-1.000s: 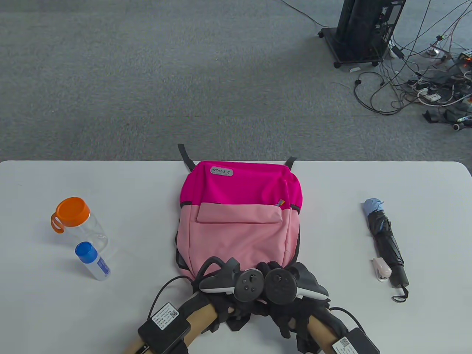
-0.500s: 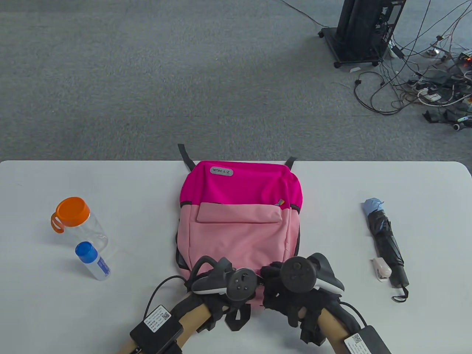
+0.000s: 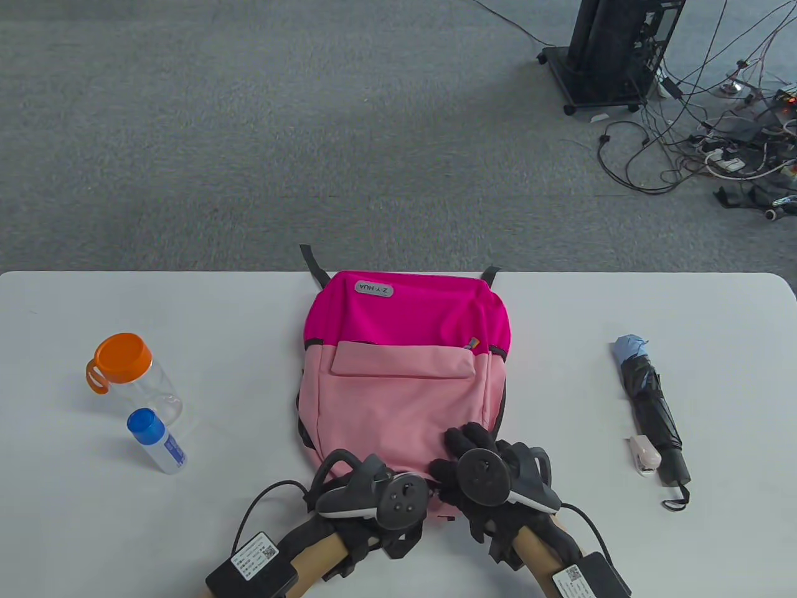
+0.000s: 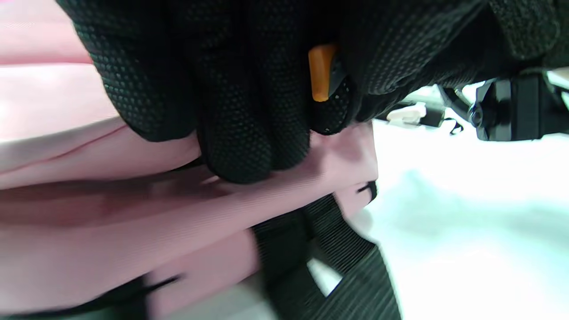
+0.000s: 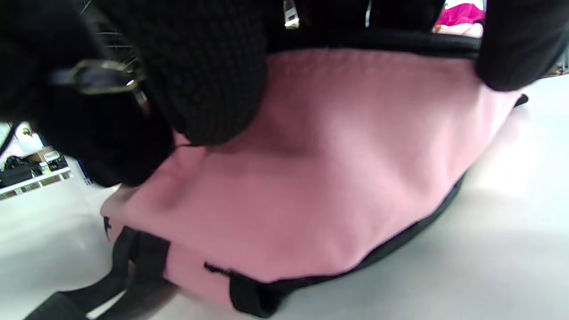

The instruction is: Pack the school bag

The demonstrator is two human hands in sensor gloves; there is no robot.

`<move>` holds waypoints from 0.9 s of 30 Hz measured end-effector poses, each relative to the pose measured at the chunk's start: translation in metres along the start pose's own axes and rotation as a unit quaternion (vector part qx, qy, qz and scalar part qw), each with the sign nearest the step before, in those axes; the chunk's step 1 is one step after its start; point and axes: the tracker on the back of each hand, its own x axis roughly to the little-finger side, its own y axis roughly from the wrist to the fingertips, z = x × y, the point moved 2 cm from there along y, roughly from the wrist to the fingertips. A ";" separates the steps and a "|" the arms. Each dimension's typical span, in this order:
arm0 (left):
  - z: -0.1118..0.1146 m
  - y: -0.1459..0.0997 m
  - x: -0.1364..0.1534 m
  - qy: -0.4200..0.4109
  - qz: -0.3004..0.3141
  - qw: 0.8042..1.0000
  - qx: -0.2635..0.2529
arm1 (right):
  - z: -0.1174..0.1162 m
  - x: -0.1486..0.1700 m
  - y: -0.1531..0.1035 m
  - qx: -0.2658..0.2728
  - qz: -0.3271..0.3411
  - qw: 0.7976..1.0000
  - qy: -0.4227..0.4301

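A pink backpack [image 3: 398, 380] lies flat on the white table [image 3: 249, 324], its near end under both hands. My left hand [image 3: 373, 492] grips that end's fabric; in the left wrist view an orange zipper tab [image 4: 321, 71] sits pinched between its gloved fingers [image 4: 249, 111]. My right hand [image 3: 470, 451] rests on the bag's near right part, fingers [image 5: 204, 71] pressing the pink fabric [image 5: 338, 155]. A metal zipper ring [image 5: 102, 75] shows beside them; I cannot tell whether it is pinched. A folded black umbrella [image 3: 650, 411] lies to the right.
An orange-lidded clear bottle [image 3: 127, 374] and a small blue-capped bottle [image 3: 155, 442] stand at the left. A small pale clip-like object [image 3: 644, 453] lies beside the umbrella. Black straps [image 5: 133, 266] trail from the bag's near end. The table's far edge is just beyond the bag.
My right hand swung out to the right, then came back forward onto the bag's near right part. My left hand drew slightly back and left along the near end. The bag stayed in place.
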 end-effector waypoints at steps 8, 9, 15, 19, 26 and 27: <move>-0.009 -0.057 0.070 0.016 -0.088 0.995 0.036 | 0.003 0.019 -0.005 -0.011 -0.008 0.999 0.041; -0.008 -0.062 0.082 0.021 -0.107 0.993 0.039 | 0.003 0.020 -0.006 -0.013 -0.008 0.999 0.047; 0.011 -0.061 0.146 0.039 -0.246 0.968 0.018 | 0.001 0.023 -0.008 -0.021 0.007 0.998 0.052; 0.022 -0.042 0.172 0.050 -0.317 0.946 0.033 | 0.001 0.030 -0.012 -0.036 0.004 0.997 0.067; 0.032 0.003 0.204 0.099 -0.391 0.913 0.066 | 0.000 0.035 -0.022 -0.050 0.001 0.996 0.079; 0.033 0.006 0.208 0.094 -0.398 0.910 0.072 | -0.001 0.035 -0.023 -0.050 0.001 0.996 0.080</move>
